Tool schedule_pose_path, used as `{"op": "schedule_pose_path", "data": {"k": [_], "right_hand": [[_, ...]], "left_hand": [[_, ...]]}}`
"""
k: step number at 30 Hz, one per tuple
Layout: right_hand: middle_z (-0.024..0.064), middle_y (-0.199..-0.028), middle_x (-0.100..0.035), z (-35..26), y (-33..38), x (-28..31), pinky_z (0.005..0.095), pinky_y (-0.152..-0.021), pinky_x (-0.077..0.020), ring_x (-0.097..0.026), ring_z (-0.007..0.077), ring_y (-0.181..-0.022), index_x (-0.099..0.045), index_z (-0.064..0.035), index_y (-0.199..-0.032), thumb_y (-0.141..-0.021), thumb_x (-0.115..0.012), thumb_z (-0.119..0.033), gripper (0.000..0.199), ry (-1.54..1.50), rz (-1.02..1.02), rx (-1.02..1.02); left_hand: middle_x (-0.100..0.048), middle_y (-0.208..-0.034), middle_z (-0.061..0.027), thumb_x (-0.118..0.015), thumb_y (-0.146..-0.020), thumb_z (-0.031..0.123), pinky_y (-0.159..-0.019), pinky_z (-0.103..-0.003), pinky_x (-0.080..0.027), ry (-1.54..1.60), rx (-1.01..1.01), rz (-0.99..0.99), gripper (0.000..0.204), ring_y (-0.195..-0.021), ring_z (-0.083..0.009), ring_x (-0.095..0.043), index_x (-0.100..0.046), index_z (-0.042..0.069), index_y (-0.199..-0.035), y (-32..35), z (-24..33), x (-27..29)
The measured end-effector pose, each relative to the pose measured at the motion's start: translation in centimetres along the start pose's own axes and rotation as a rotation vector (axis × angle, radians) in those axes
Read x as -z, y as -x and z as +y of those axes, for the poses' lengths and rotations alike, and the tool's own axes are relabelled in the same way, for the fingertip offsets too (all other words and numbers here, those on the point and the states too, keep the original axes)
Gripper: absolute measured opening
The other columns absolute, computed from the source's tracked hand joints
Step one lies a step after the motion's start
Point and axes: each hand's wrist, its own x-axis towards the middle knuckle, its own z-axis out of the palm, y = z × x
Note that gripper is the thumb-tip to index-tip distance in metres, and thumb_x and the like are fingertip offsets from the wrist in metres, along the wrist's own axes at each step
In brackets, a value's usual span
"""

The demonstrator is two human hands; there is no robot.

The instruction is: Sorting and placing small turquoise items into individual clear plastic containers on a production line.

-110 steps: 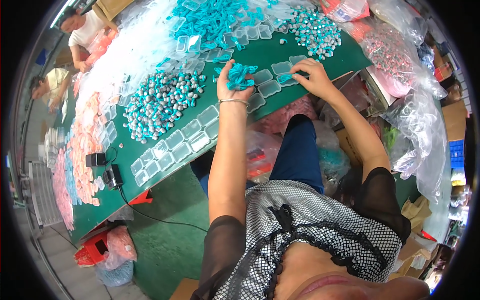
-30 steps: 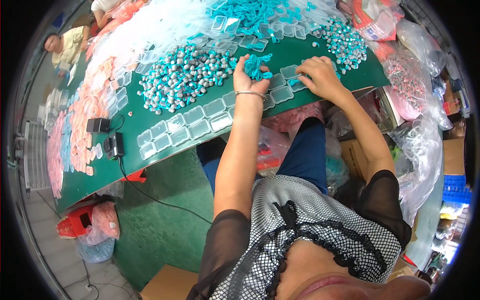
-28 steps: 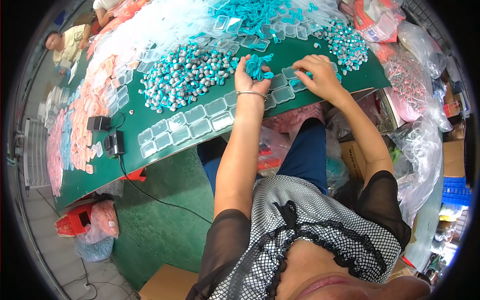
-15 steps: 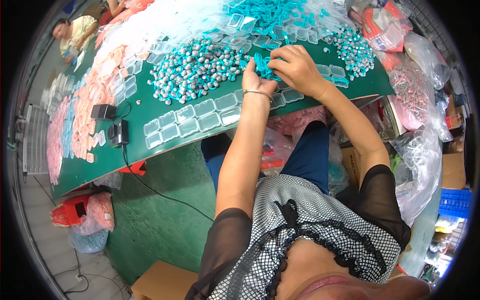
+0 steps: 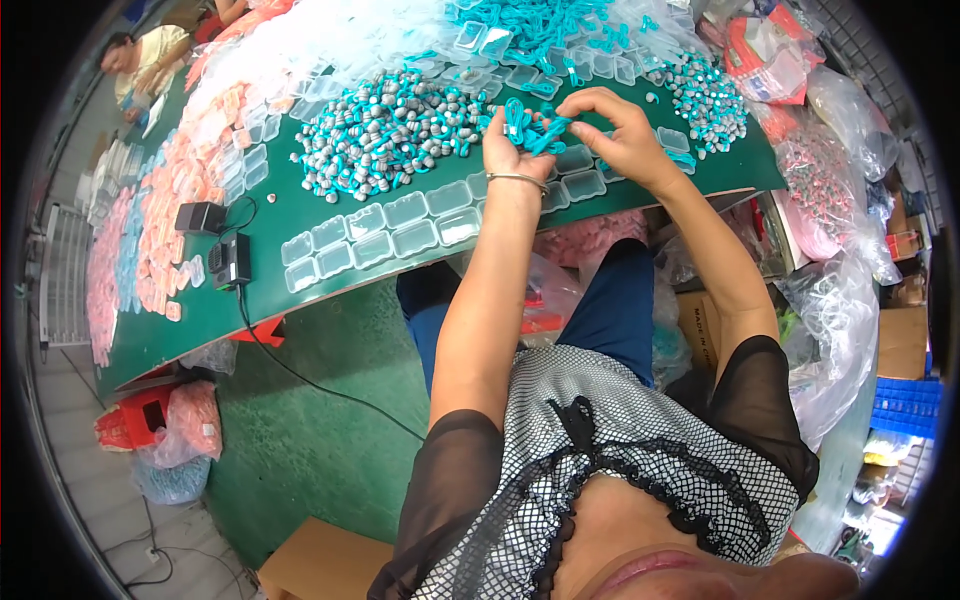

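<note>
A bunch of coiled teal cords [image 5: 532,130] rests in my left hand [image 5: 508,150], its palm turned up and its fingers bent around the bunch. At the bunch's right edge, the thumb and forefinger of my right hand [image 5: 628,140] pinch a teal cord; the exact grip is small in view. Below both hands, two rows of clear plastic boxes [image 5: 413,237] run along the table's near edge, partly covered by my left wrist. To the left of my left hand lies a heap of small rounded grey-and-teal pieces [image 5: 385,130].
More teal cords [image 5: 540,35] pile up at the back beside clear plastic bags [image 5: 370,40]. Another heap of teal pieces [image 5: 708,100] lies at right. Peach-coloured items [image 5: 165,235] and a black device with a cable [image 5: 230,262] occupy the left. A person [image 5: 150,65] sits at far left.
My right hand has shifted slightly right, and its fingers have opened out from the bunch. More of the cord bunch shows in my left hand, which has stayed nearly in place.
</note>
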Motion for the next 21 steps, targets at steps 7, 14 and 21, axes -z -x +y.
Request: {"op": "schedule_pose_path", "data": {"k": [7,14,21], "right_hand": [[0.0035,-0.095,-0.065,1.2,1.4,0.8,0.0284,-0.082,-0.0477,-0.060,0.0118,-0.089,-0.063,-0.0031,-0.102,-0.082,-0.067,-0.007,0.021,-0.231,-0.030,-0.412],[0.0054,-0.087,-0.063,1.0,5.1,1.0,0.0371,-0.082,-0.0415,-0.059,0.0244,-0.087,-0.063,-0.0070,-0.089,-0.076,-0.068,-0.010,0.015,0.262,-0.250,-0.123],[0.0008,-0.092,-0.060,0.8,6.0,-0.2,0.0389,-0.086,-0.0342,-0.055,0.0207,-0.096,-0.065,-0.0128,-0.087,-0.074,-0.071,-0.015,0.014,0.420,-0.254,-0.044]], "left_hand": [[-0.056,-0.082,-0.0095,-0.051,-0.091,0.024,-0.061,-0.035,-0.050,0.114,-0.030,0.012,0.022,-0.074,-0.0242,-0.056,-0.059,0.004,-0.096,0.0,1.0,-0.4],[-0.058,-0.082,-0.0071,-0.050,-0.089,0.020,-0.058,-0.034,-0.049,0.139,-0.077,-0.009,0.018,-0.072,-0.0230,-0.057,-0.058,0.004,-0.094,0.2,2.6,-0.7],[-0.058,-0.081,-0.0079,-0.050,-0.090,0.020,-0.058,-0.034,-0.049,0.111,-0.045,-0.013,0.019,-0.071,-0.0222,-0.057,-0.059,0.004,-0.096,0.6,2.6,-0.3]]}}
